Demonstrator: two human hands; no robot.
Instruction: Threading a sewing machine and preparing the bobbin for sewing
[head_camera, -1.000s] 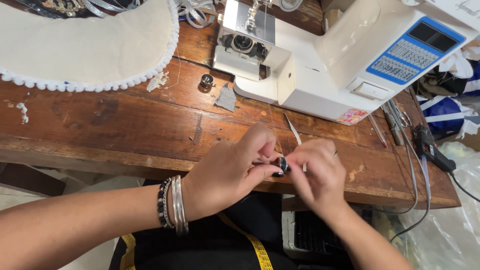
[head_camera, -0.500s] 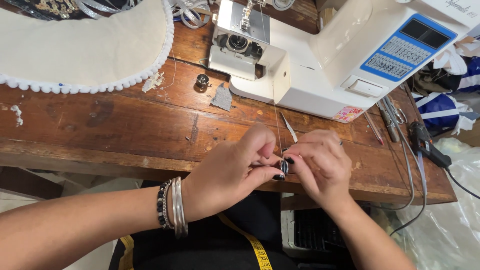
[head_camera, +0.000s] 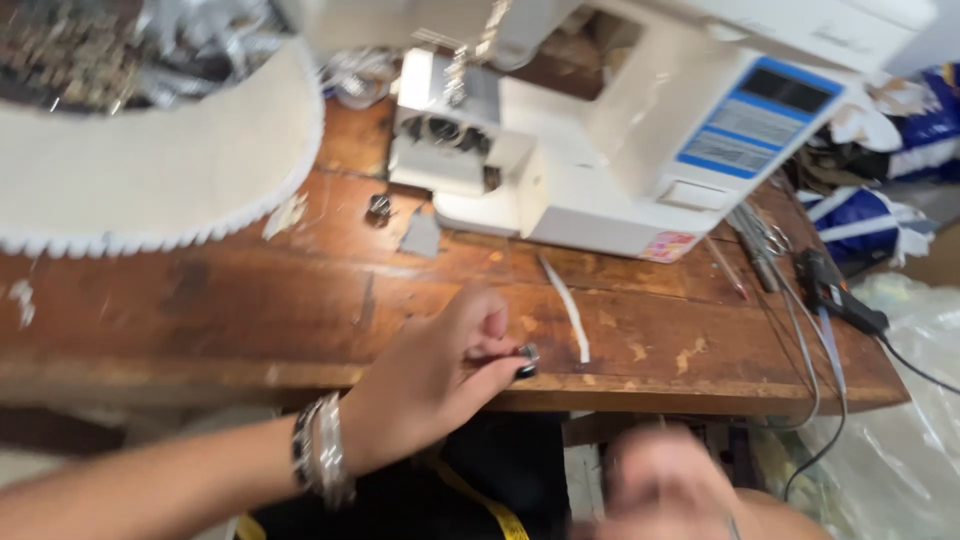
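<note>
The left hand (head_camera: 430, 385) reaches over the front edge of the wooden bench (head_camera: 200, 310), its grip narrow: thumb and fingertips pinch a small dark bobbin (head_camera: 526, 358) with a metal glint, held just above the bench edge. The bobbin sits at the very tip of the fingers, to the right of the palm, and a dark-painted nail shows just under it. Bracelets (head_camera: 322, 462) ring the left wrist.

The right hand (head_camera: 665, 490) is a blur low in the frame, below the bench edge and well apart from the bobbin; whether its grip is wide or closed cannot be told.

Just beyond the bobbin a thin white strip (head_camera: 566, 308) lies on the bench, pointing toward the white sewing machine (head_camera: 620, 130) with its blue panel. A small metal piece (head_camera: 379, 208) and a grey scrap (head_camera: 421, 234) lie near the machine's left end. A cream fabric piece with a bobbled trim (head_camera: 150, 170) covers the bench's left part. A yellow measuring tape (head_camera: 485, 505) hangs below.
</note>
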